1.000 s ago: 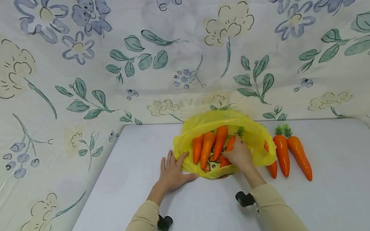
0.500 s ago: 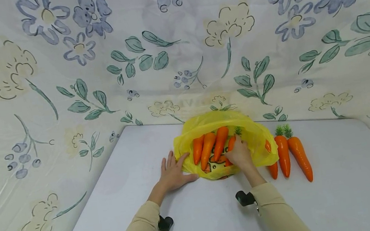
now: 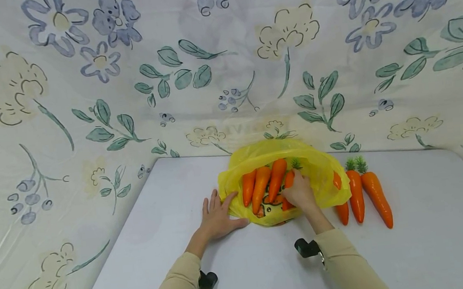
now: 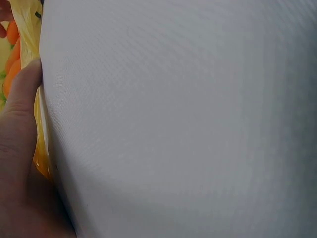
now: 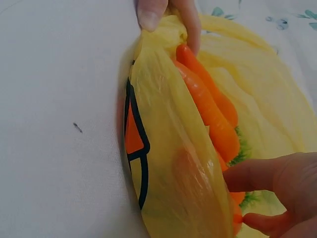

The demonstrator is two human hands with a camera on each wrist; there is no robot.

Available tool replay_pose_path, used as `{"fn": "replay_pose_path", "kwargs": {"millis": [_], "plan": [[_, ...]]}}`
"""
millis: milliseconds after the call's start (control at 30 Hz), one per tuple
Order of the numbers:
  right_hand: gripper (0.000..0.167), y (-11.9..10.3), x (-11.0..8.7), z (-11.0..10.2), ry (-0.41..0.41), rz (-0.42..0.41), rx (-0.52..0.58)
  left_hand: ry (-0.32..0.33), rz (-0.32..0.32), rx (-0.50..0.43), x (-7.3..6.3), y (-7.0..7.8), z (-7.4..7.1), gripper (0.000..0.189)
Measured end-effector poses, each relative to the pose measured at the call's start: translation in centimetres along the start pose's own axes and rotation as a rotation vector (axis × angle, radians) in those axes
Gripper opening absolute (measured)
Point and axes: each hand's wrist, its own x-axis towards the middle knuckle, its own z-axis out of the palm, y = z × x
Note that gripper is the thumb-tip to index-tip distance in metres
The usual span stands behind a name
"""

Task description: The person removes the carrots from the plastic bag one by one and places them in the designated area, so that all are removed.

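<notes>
A yellow plastic bag [image 3: 274, 147] lies with its mouth towards me, and several orange carrots [image 3: 261, 186] with green tops are inside. My right hand [image 3: 301, 193] reaches into the bag and grips one carrot [image 3: 288, 180], partly hidden by the fingers. In the right wrist view its thumb and a finger are on either side of an orange carrot [image 5: 237, 218]. My left hand [image 3: 217, 219] is spread at the bag's left edge, index finger over the rim and thumb at the front. The left wrist view shows the left thumb [image 4: 25, 91] against the yellow plastic.
Right of the bag, a carrot [image 3: 356, 197] and another carrot [image 3: 376, 197] lie on the white table [image 3: 425, 218], with a third carrot [image 3: 342, 214] partly covered by the bag. A floral sheet [image 3: 223, 70] hangs behind the table's far edge.
The carrot in my right hand has turned slightly, its green top moving left and its lower end right. The bag's right side has spread slightly rightward. My left hand has stayed in place.
</notes>
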Motion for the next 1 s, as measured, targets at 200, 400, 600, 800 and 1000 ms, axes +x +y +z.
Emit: {"fn": "replay_pose_path", "kwargs": {"millis": [200,400,600,800,1000], "plan": [[0.087,1.6,1.0,0.7,0.084,-0.24,0.168,-0.007,-0.008,0.001,-0.1,0.1,-0.1,0.091],[0.08,-0.6,0.3,-1.1,0.054,-0.044,0.296,-0.011,-0.021,0.014,-0.1,0.3,-0.2,0.09],[0.079,-2.8,-0.5,-2.5,0.056,0.288,0.214,-0.007,-0.013,0.009,-0.2,0.2,0.0,0.09],[0.079,-3.0,-0.8,-2.5,0.043,0.279,0.25,-0.003,-0.01,0.002,-0.2,0.2,0.0,0.091],[0.077,-3.3,-1.2,-2.5,0.034,0.267,0.251,-0.01,-0.03,0.023,-0.1,0.3,-0.1,0.089]]}}
